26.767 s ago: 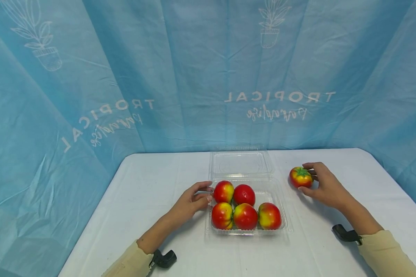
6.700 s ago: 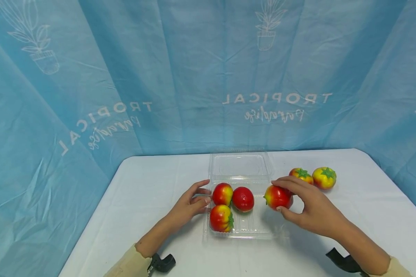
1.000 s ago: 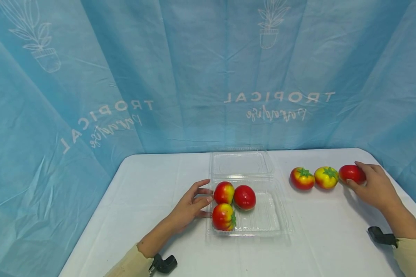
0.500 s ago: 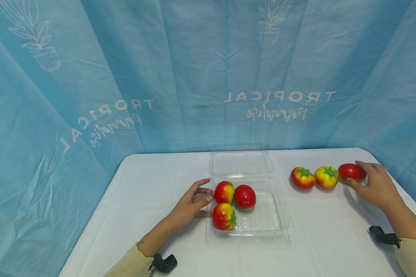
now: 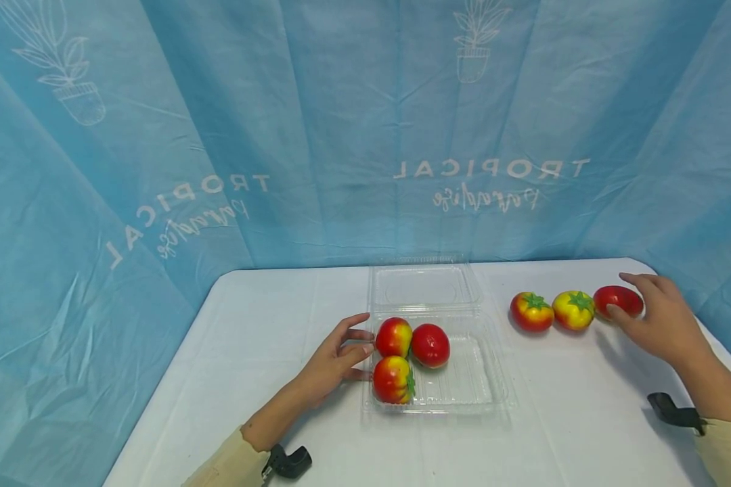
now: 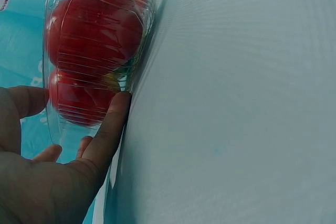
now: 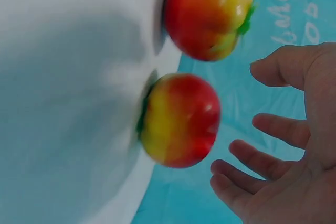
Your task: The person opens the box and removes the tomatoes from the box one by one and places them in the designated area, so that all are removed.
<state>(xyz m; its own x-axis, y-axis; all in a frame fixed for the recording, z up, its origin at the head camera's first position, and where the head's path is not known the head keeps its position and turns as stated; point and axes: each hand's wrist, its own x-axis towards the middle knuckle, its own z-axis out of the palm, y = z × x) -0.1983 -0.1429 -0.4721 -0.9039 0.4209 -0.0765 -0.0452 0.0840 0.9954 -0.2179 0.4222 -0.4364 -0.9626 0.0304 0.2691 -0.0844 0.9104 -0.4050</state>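
On the table at the right, a red tomato (image 5: pixel 616 299) lies with its leafy end down, as the right wrist view shows. Around it, fingers spread and apart from its skin, is my right hand (image 5: pixel 664 321). To its left sit a yellow tomato (image 5: pixel 573 311) and a red-yellow tomato (image 5: pixel 531 312), green leaves up. Three more tomatoes lie in the left part of a clear plastic clamshell box (image 5: pixel 469 375): two red-yellow ones (image 5: pixel 393 337) and a red one (image 5: pixel 430 345). My left hand (image 5: pixel 331 362) touches the box's left wall with extended fingers (image 6: pixel 107 129).
The box's clear lid (image 5: pixel 424 287) lies folded back toward the far edge of the white-covered table (image 5: pixel 268 325). A blue printed curtain (image 5: pixel 341 135) hangs behind and along both sides. Each wrist wears a black camera mount (image 5: pixel 291 462).
Over the longer span, two tomatoes left the box for the row at right. In the last second my right hand let go of the red tomato and lifted slightly. My left hand stayed put.
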